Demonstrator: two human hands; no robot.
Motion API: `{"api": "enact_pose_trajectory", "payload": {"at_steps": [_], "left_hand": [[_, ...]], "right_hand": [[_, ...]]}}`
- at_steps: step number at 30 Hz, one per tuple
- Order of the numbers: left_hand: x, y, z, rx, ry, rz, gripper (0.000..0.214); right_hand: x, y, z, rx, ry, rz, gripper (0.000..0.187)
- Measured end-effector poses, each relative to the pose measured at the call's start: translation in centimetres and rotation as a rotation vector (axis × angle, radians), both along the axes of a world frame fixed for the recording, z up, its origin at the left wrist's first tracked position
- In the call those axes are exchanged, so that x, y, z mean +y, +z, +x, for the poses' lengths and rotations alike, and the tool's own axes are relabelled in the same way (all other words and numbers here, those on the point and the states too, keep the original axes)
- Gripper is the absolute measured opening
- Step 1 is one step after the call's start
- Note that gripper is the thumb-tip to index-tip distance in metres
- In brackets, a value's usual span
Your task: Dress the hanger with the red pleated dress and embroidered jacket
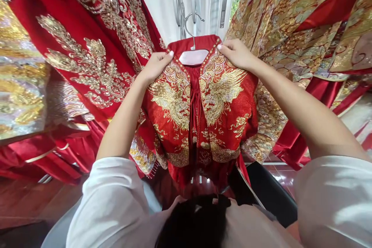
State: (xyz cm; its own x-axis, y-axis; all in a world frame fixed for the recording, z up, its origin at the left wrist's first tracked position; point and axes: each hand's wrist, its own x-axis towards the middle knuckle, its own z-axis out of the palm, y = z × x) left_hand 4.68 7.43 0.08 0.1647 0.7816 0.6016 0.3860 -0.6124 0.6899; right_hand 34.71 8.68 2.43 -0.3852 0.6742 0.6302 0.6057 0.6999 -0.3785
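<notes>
A red jacket [174, 139] with gold phoenix-like embroidery hangs in front of me, its front partly parted and tied with a thin red cord. Its collar sits around a pale clothes hanger [193, 57] with a metal hook. My left hand [158, 66] is closed on the jacket's shoulder at the left of the collar, thumb on top. On the other shoulder, my right hand [235, 52] grips the cloth the same way, thumb by the collar edge. The fingers beneath the cloth are hidden on both sides.
A red garment with gold beading [95, 62] hangs close on the left. Gold patterned garments [279, 46] hang on the right. Behind the hanger stands a white door frame [215, 0] with a lock plate. A black object [270, 193] lies low at the right, above a reddish floor [26, 201].
</notes>
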Motion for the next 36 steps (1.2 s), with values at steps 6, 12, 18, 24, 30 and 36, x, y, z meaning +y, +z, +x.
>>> {"api": "enact_pose_trajectory", "payload": {"at_steps": [6, 12, 18, 24, 30, 36], "left_hand": [[-1.6, -1.8, -4.1, 0.174, -0.100, -0.373, 0.038], [-0.6, -3.7, -5.4, 0.132, -0.075, -0.456, 0.046], [0.3, -4.2, -6.0, 0.130, -0.094, -0.410, 0.046], [-1.0, -3.6, -4.0, 0.101, 0.099, -0.106, 0.043], [-2.7, -3.5, -3.7, 0.099, 0.084, -0.140, 0.033], [-2.6, -5.1, -5.8, 0.132, 0.031, -0.255, 0.043]], "right_hand": [[-1.1, -1.7, 5.2, -0.072, 0.208, -0.447, 0.043], [-1.1, -4.9, 6.6, 0.354, 0.051, -0.653, 0.035], [-1.1, -5.6, 6.7, 0.412, 0.027, -0.592, 0.033], [-1.4, -6.2, 5.8, 0.349, 0.015, -0.349, 0.039], [-2.1, -6.8, 6.7, 0.420, 0.062, -0.362, 0.047], [-3.0, -8.7, 9.0, 0.267, 0.078, -0.460, 0.062]]}}
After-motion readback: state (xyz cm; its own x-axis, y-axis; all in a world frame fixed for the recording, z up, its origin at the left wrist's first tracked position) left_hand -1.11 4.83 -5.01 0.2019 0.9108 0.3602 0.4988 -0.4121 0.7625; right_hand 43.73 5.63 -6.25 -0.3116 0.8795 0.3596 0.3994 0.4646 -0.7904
